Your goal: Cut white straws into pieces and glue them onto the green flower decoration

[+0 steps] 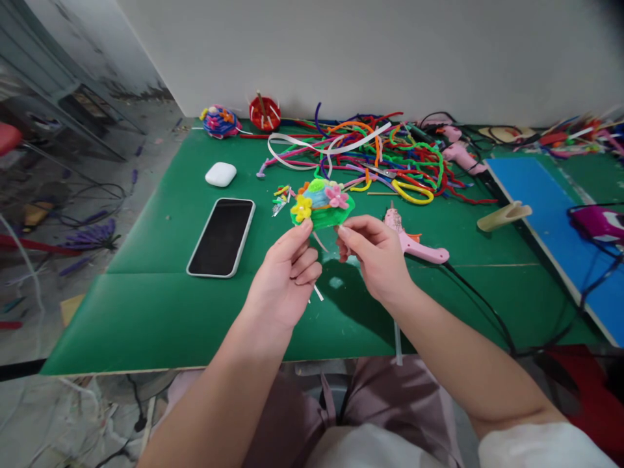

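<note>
Both my hands hold up a small pipe-cleaner craft point(322, 205) above the green table point(160, 305): a green fuzzy base with a yellow flower, a pink flower and a blue tuft. My left hand point(287, 276) pinches its lower left edge under the yellow flower. At the lower right edge, the fingertips of my right hand point(375, 253) pinch it too. Thin white stalks hang down between my hands.
A black phone point(221, 236) and a white earbud case point(220, 174) lie at the left. A pink glue gun point(414, 240) with its cord lies right of my hands. A tangle of coloured pipe cleaners point(385, 156), yellow-handled scissors point(412, 190), finished crafts point(219, 121) and a blue board point(550, 221) lie beyond.
</note>
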### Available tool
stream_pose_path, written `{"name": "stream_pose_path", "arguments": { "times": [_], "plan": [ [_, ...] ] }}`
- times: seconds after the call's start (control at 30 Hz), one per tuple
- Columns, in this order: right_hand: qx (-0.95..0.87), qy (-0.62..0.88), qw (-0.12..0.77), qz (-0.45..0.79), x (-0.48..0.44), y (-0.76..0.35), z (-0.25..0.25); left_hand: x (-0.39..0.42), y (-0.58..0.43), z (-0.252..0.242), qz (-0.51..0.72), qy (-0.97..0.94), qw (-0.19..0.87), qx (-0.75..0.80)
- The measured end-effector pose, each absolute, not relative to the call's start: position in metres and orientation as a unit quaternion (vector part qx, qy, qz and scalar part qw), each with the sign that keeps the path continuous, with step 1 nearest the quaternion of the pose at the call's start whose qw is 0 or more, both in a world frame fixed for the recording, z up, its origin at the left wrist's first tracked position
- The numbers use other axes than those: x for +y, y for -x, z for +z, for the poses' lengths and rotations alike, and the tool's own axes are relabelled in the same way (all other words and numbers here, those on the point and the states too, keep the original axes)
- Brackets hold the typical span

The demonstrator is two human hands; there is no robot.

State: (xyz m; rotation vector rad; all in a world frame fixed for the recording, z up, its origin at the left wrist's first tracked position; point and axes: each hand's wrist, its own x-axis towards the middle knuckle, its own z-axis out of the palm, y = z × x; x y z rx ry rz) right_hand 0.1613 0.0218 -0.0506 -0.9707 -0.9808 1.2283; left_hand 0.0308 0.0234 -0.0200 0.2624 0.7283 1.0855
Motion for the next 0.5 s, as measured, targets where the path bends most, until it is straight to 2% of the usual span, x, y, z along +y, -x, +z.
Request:
{"name": "stream_pose_path", "arguments": {
  "times": [0.5],
  "plan": [
    [-0.427, 0.422, 0.605, 0.523, 0.0227, -0.1605, -0.0521, 0.0236, -0.0312, -0.0199, 0.498, -0.116, 0.789, 0.342]
  ]
}}
